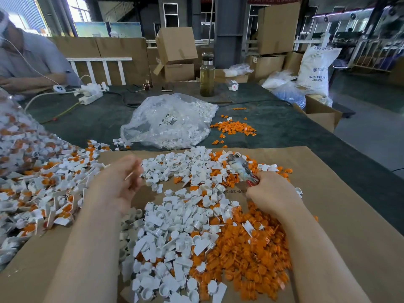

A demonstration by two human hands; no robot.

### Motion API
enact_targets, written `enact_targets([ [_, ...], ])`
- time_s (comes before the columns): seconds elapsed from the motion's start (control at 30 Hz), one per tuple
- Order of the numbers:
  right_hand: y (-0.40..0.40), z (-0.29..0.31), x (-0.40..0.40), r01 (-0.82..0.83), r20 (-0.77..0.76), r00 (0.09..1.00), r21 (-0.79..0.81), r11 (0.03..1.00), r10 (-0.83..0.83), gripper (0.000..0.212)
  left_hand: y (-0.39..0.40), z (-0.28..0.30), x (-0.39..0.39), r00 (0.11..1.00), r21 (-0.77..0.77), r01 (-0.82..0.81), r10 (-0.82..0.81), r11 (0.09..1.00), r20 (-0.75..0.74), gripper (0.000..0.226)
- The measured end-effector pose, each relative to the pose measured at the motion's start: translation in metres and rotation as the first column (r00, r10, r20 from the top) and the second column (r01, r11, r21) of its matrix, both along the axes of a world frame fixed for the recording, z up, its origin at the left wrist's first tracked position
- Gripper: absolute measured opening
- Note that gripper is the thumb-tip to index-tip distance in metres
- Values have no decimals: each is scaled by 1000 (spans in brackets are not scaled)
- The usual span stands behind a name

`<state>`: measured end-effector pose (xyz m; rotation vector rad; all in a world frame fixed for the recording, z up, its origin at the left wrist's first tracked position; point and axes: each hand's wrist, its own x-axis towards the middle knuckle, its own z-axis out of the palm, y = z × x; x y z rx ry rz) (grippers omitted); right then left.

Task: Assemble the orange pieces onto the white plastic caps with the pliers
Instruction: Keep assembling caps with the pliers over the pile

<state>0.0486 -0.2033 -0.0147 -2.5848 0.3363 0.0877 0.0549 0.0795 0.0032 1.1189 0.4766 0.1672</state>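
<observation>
A heap of loose white plastic caps (175,217) covers the middle of a cardboard sheet (341,215). Orange pieces (247,254) are piled at its right, under my right forearm. My right hand (273,193) grips the red handles of the pliers (240,167), whose taped jaws point up and left over the pile. My left hand (119,178) hovers blurred at the left edge of the caps, fingers loosely curled; whether it holds a piece I cannot tell. Assembled white-and-orange caps (50,193) lie heaped at the far left.
A clear bag of white caps (170,121) lies behind the cardboard, with scattered orange pieces (234,127) beside it. A glass bottle (207,75) stands further back. A power strip (89,95) and a seated person (28,62) are at the back left. Cardboard boxes (317,112) sit right.
</observation>
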Motion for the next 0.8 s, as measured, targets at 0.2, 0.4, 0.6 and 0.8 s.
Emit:
enact_targets([
  [0.2,-3,7,-10,114,-98,986,-195,974,-135,11,-30,-11,-3,932,782,361,-228,508,-282,20],
  [0.4,-3,4,-4,41,-185,981,-124,991,-64,24,-40,-9,-4,804,812,581,-186,48,-564,49],
  [0.6,12,-5,1,-15,-55,998,-85,996,10,14,-47,-14,-3,817,835,538,-311,113,-484,36],
  [0.8,19,-10,6,-91,139,986,24,996,87,9,-48,-18,0,836,844,502,-359,189,-416,18],
])
